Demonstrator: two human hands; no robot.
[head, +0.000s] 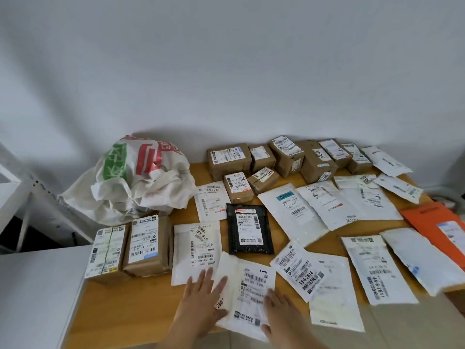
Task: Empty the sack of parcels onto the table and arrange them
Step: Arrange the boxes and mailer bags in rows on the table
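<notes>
Mailer (247,295), white, flat at near tabletop (141,306) edge under left hand (205,295) and right hand (276,308), both spread flat; likely light, floppy, slick; best slid by palm or pinched at an edge.

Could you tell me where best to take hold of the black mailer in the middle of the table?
Probably its near short edge: the black mailer lies flat, so slide fingers under from the front, where bare table shows beside the corner.

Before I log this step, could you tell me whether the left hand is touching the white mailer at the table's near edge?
Touching: the head view shows the left hand lying flat on the white mailer.
</notes>
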